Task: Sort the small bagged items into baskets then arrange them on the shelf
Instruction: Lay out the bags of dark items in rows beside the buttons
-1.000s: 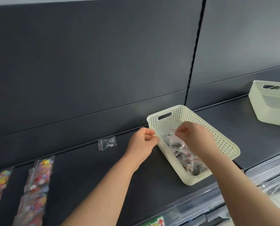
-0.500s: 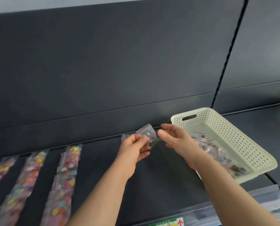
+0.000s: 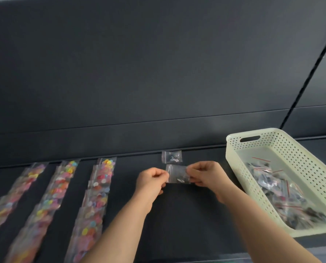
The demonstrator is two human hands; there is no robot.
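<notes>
Dark grey shelving fills the view, a flat shelf running under a plain back panel. Both hands are out over the shelf with one small clear zip bag stretched between them — the left hand pinches its left edge with curled fingers, the right hand pinches the right edge the same way. Whether the bag touches the shelf or hangs just above it, I can't tell. Just behind it, close to the back panel, a second small clear bag lies flat on the shelf, apart from the held one. Over to the right sits a cream perforated basket, angled, with a heap of little clear bags inside, thin red strips showing on several. Off to the left, three long rows of clear bags packed with colourful round pieces lie side by side, overlapping along each row — blurred toward the near edge.
</notes>
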